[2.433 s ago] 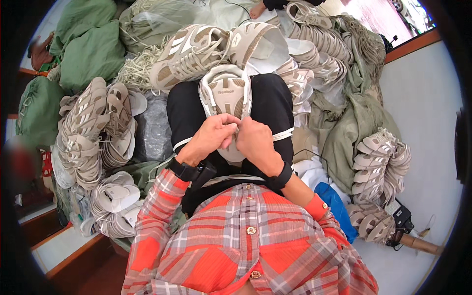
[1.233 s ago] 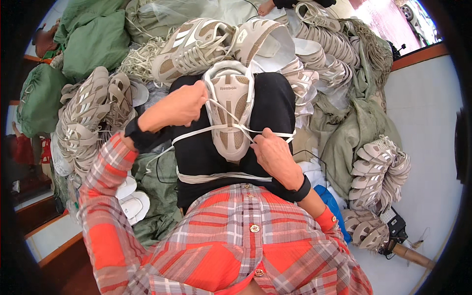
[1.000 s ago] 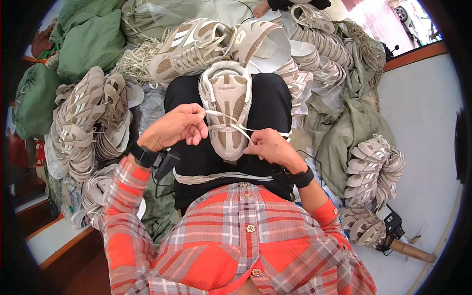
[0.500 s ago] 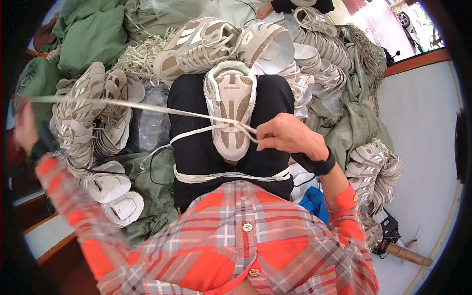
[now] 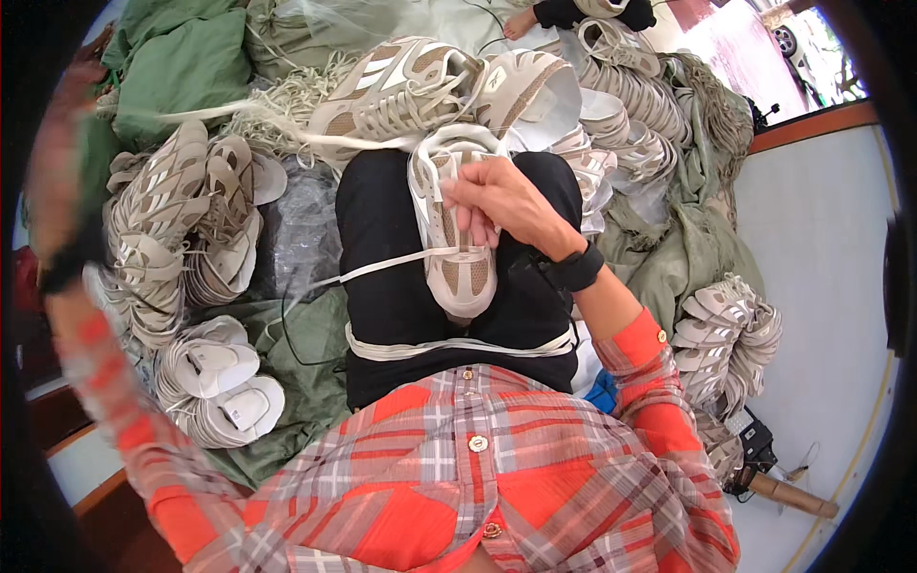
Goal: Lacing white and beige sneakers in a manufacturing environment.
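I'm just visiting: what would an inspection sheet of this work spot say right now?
Surface: the person's lap, in black trousers, serves as the bench.
Job's things: beige shoe upper lies on the lap; a white lace runs from it leftward.
Clutter: stacks of beige uppers, white insoles, a finished sneaker, green sacks.
Hands: right hand presses on the upper; left hand is raised far left, blurred.
Cables: a thin black cord over the green cloth.
Surroundings: white wall; another person's hand at top.
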